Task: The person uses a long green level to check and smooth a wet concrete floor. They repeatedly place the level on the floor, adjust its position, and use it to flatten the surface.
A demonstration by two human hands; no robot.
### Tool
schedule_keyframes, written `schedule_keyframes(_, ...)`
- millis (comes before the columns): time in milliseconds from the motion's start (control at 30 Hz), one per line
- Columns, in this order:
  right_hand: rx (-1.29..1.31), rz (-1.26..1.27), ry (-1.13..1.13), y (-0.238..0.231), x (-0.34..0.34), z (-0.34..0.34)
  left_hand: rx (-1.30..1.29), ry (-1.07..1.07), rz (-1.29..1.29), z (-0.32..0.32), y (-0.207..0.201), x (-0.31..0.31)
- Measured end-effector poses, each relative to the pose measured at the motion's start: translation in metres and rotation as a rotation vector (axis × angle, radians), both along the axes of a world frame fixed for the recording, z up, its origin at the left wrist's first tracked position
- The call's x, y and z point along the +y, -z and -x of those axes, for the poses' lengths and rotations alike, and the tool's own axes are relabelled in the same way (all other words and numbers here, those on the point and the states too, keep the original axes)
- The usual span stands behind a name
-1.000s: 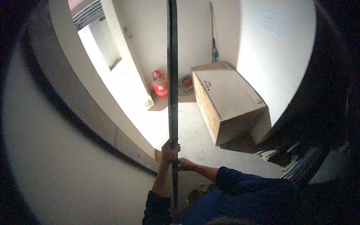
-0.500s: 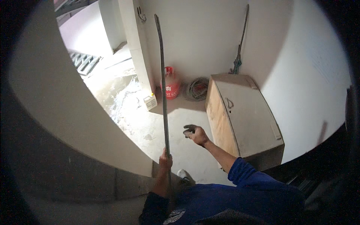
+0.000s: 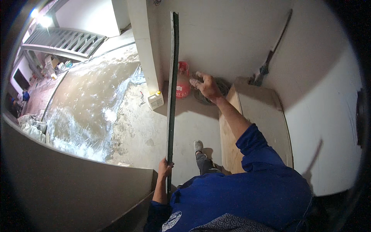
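Head view: bar (image 3: 172, 89) is clamped low along its length by the fingers of the left hand (image 3: 165, 168). Step is judged to be one-handed carrying; for the next move, room for the far end is called for. Right hand (image 3: 208, 88) is held out, fingers parted, nothing seen gripped; bar lies to their left, apart.

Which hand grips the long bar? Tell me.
The left hand, low in the picture, grips the long bar; the right hand is higher, off it.
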State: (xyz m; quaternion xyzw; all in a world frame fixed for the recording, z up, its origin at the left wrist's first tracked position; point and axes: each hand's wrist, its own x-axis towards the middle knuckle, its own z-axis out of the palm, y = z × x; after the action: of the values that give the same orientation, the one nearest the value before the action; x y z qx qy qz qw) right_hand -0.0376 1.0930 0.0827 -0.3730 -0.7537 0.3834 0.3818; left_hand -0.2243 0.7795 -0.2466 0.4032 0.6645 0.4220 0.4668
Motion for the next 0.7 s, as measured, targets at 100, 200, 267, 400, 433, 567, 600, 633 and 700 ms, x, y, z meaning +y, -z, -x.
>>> schedule_keyframes(100,0.055,0.046,-0.082,-0.005,0.108,0.020,-0.189,-0.015,0.091,0.011,0.007,0.050)
schedule_keyframes(200,0.202,0.138,-0.105,-0.015,0.206,0.055,-0.201,-0.024,0.099,0.020,-0.001,0.097)
schedule_keyframes(267,0.269,0.321,-0.165,-0.020,0.259,0.078,-0.216,-0.018,0.110,0.023,-0.008,0.126)
schedule_keyframes(400,0.529,0.672,-0.439,-0.030,0.330,0.137,-0.086,-0.020,0.186,0.036,-0.039,0.178)
schedule_keyframes(433,0.635,0.705,-0.480,-0.025,0.338,0.152,-0.036,-0.031,0.236,0.043,-0.049,0.197)
schedule_keyframes(567,0.622,0.835,-0.425,0.002,0.369,0.205,-0.007,-0.259,0.123,0.058,-0.091,0.284)
schedule_keyframes(600,0.627,0.846,-0.486,0.006,0.382,0.218,-0.057,-0.321,0.021,0.066,-0.099,0.320)
schedule_keyframes(633,0.611,0.882,-0.491,0.007,0.394,0.229,-0.112,-0.379,-0.062,0.076,-0.112,0.354)
schedule_keyframes(700,0.594,0.935,-0.483,0.025,0.398,0.242,0.027,-0.401,-0.112,0.097,-0.134,0.410)
